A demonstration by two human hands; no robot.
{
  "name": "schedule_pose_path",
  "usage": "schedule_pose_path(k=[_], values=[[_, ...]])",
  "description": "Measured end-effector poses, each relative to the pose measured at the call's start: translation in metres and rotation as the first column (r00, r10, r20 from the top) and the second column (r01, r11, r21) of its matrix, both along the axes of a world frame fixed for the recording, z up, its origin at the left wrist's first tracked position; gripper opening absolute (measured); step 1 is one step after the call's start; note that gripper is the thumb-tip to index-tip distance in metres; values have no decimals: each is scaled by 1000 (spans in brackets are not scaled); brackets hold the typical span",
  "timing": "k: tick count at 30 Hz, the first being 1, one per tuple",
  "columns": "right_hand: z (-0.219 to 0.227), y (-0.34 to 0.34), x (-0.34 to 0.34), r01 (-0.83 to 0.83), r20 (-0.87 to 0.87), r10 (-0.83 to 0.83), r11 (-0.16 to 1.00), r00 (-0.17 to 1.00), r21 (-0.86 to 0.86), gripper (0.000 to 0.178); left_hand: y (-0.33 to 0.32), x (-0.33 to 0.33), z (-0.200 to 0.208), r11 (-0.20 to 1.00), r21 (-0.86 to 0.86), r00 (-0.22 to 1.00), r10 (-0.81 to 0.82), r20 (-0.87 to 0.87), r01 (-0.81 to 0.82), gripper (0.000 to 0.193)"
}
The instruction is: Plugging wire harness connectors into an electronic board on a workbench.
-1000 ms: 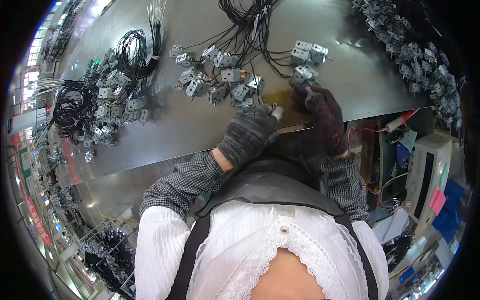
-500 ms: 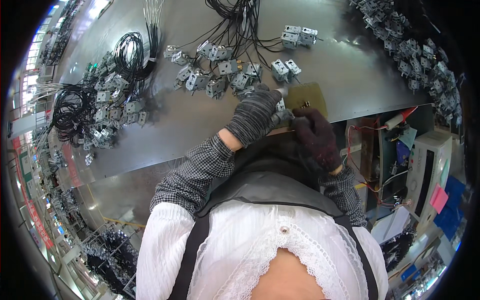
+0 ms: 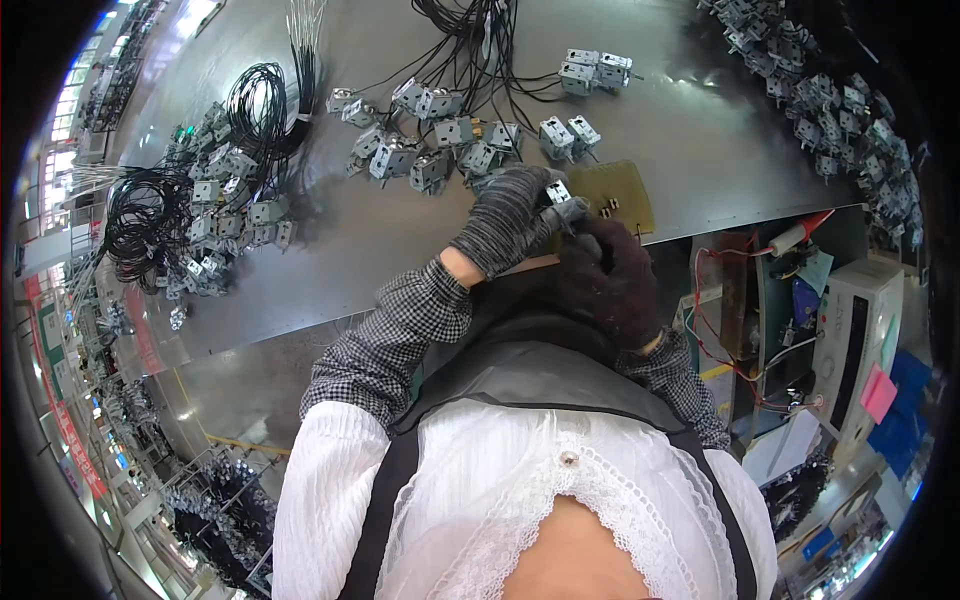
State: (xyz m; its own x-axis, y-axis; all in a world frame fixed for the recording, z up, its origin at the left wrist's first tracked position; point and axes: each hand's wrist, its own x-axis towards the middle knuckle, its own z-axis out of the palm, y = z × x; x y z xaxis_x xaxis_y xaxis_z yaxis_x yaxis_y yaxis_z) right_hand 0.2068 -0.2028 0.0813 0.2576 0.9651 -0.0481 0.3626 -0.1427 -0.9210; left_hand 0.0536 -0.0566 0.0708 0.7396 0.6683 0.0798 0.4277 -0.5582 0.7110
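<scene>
My left hand (image 3: 508, 222), in a grey striped knit glove, is closed around a small metal block with holes (image 3: 558, 192) near the table's front edge. My right hand (image 3: 612, 275), in a dark maroon glove, is drawn in close to the block's near side, its fingers bent together; whatever is between them is hidden. An olive-coloured square pad (image 3: 628, 190) lies just beyond my hands, with a few tiny brass-coloured pieces (image 3: 610, 207) on it. Two similar metal blocks (image 3: 568, 137) sit beyond the pad.
Several wired metal blocks (image 3: 430, 145) spread over the metal table (image 3: 330, 230), their black cables (image 3: 480, 50) running to the back. More coiled wires (image 3: 145, 215) and blocks are at left; a long pile of blocks (image 3: 840, 125) lines the right. A white box device (image 3: 855, 340) stands below right.
My right hand has moved left and closer to my body, from the pad's edge to the block. My left hand has turned slightly, showing more of the block's face.
</scene>
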Motion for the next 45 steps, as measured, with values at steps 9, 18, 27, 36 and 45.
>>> schedule_pose_path(k=[9, 18, 27, 36, 45], values=[[-18, -18, -8, -84, -116, 84, 996, 990, 4, 33, -3, -6, 4, 998, -60, 999, -30, 26, 31, 51], [-25, -15, -8, 48, -474, -149, 975, 868, -219, 28, -19, -2, -13, 988, 121, 988, 80, 128, -96, 52], [-16, -12, -6, 4, -41, -3, 1000, 999, 5, 34, -13, 3, -11, 993, 26, 993, 114, 43, -115, 54], [-63, -27, 16, 9, -974, -149, 988, -173, -153, 45, -19, 20, -5, 940, -330, 904, 209, 373, -81, 55], [-22, 1, -17, -139, -973, -163, 980, -164, -141, 45, 58, 13, 8, 815, 579, 914, 252, -317, -24, 36]])
